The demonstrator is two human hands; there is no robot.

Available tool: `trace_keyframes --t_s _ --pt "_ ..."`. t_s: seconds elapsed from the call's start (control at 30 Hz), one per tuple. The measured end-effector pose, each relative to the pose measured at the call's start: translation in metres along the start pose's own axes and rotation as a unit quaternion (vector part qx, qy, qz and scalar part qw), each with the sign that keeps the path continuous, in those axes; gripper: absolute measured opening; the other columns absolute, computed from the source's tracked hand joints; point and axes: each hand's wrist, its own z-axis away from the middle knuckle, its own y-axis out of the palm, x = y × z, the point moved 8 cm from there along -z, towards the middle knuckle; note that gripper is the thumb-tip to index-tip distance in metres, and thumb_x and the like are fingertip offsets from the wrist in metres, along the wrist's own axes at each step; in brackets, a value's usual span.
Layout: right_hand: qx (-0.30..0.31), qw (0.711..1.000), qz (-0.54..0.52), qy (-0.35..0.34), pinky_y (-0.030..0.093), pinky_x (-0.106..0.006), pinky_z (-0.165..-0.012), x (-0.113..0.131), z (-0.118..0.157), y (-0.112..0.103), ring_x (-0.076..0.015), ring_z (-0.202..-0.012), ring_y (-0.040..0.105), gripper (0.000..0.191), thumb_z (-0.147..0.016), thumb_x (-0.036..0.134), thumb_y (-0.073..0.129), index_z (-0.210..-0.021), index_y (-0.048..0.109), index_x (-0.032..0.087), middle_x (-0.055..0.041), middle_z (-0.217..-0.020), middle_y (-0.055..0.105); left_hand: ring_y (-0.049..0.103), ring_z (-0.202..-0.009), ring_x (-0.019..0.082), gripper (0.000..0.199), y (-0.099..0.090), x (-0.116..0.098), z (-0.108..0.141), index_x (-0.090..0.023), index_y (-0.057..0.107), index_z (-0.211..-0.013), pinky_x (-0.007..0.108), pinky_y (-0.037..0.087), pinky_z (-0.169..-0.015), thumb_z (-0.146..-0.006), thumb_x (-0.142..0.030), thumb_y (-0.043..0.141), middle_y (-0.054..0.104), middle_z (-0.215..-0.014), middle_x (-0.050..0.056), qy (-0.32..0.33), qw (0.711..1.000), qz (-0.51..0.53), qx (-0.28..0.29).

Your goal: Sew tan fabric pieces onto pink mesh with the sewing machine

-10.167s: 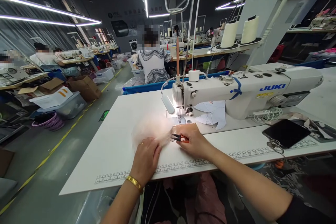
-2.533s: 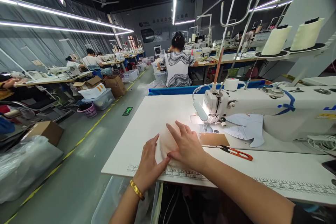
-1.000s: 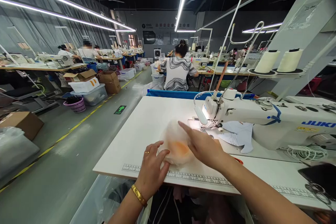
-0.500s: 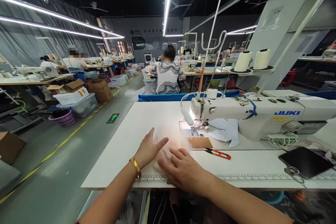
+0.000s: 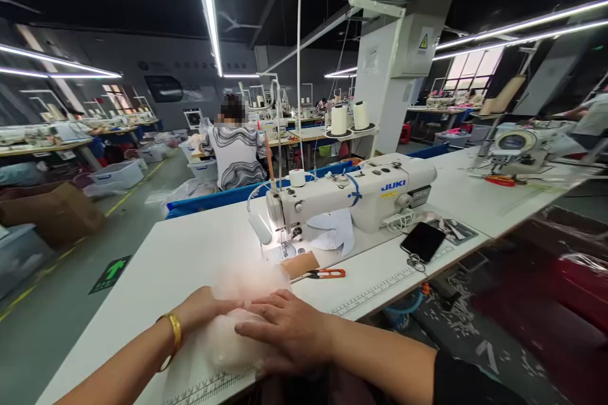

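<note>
A bunch of sheer, pale pink fabric (image 5: 237, 342) lies at the near left of the white sewing table (image 5: 180, 253), blurred in places. My left hand (image 5: 202, 310), with a gold bracelet at its wrist, is closed on the fabric, its fingertips reaching in beside my other hand. Flat over the same fabric rests my right hand (image 5: 289, 323), fingers stretched out and thumb apart. Just beyond is the needle area of a white JUKI sewing machine (image 5: 327, 202), its lamp lit. Thread snips (image 5: 327, 273) with orange handles and a brown piece (image 5: 301, 262) lie to the right.
White paper patterns (image 5: 332, 231) sit under the machine arm. Farther right are a black phone (image 5: 422, 242) and keys (image 5: 416, 261). A printed ruler (image 5: 375, 294) runs along the front edge. Ahead, a person (image 5: 237, 145) sits at another table. Another machine (image 5: 517, 145) stands right.
The view has swung to the right. My left hand's raised thumb and fingers have come down and closed on the fabric, nearer my right hand, which stays over it.
</note>
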Motion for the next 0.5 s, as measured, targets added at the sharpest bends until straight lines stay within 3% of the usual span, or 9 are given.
trace_keyframes --t_s 0.1,0.2,0.23,0.3,0.37,0.5 --pt "-0.092 0.993 -0.026 0.068 0.045 -0.039 -0.109 -0.036 0.022 -0.028 -0.0247 -0.13 0.058 0.056 -0.103 0.057 0.055 -0.146 0.05 0.02 -0.0129 -0.139 0.066 0.073 -0.101 0.04 0.04 0.015 0.004 0.003 -0.017 0.08 -0.079 0.035 0.057 -0.075 -0.055 -0.048 0.084 0.081 -0.09 0.011 -0.034 0.999 0.005 0.035" --pt "-0.088 0.951 0.076 0.286 0.047 -0.042 -0.106 -0.106 0.064 -0.058 -0.0259 -0.123 0.061 0.031 -0.105 0.04 0.056 -0.131 0.062 0.024 -0.0105 -0.132 0.069 0.074 -0.106 0.036 0.045 0.02 -0.004 0.016 -0.019 0.08 -0.096 0.032 0.059 -0.077 -0.061 -0.048 0.084 0.082 -0.103 0.009 -0.04 0.993 0.098 0.048" --pt "-0.084 0.937 0.095 0.326 0.046 -0.044 -0.107 -0.126 0.079 -0.068 -0.028 -0.125 0.059 0.031 -0.104 0.034 0.058 -0.132 0.062 0.022 -0.0137 -0.135 0.067 0.074 -0.106 0.035 0.05 0.023 -0.009 0.022 -0.019 0.079 -0.1 0.032 0.059 -0.078 -0.061 -0.049 0.085 0.082 -0.105 0.008 -0.041 0.988 0.137 0.064" --pt "-0.072 0.92 0.116 0.366 0.044 -0.049 -0.107 -0.158 0.102 -0.082 -0.0333 -0.13 0.055 0.041 -0.098 0.029 0.066 -0.137 0.06 0.017 -0.0195 -0.142 0.061 0.075 -0.105 0.034 0.056 0.028 -0.019 0.033 -0.018 0.077 -0.104 0.031 0.06 -0.08 -0.059 -0.05 0.088 0.082 -0.106 0.009 -0.038 0.975 0.196 0.101" --pt "-0.039 0.913 0.126 0.386 0.046 -0.048 -0.099 -0.182 0.119 -0.084 -0.0352 -0.121 0.059 0.044 -0.092 0.025 0.073 -0.134 0.063 0.015 -0.0198 -0.13 0.067 0.075 -0.105 0.033 0.059 0.032 -0.025 0.041 -0.017 0.077 -0.104 0.03 0.061 -0.08 -0.057 -0.049 0.091 0.082 -0.105 0.01 -0.039 0.965 0.233 0.115" --pt "0.011 0.915 0.143 0.378 0.048 -0.038 -0.087 -0.196 0.135 -0.077 -0.0282 -0.097 0.067 0.02 -0.093 0.012 0.064 -0.11 0.074 0.015 -0.0114 -0.098 0.075 0.076 -0.094 0.029 0.058 0.033 -0.019 0.048 -0.015 0.078 -0.099 0.027 0.06 -0.072 -0.053 -0.045 0.096 0.082 -0.103 0.011 -0.07 0.946 0.301 0.097"
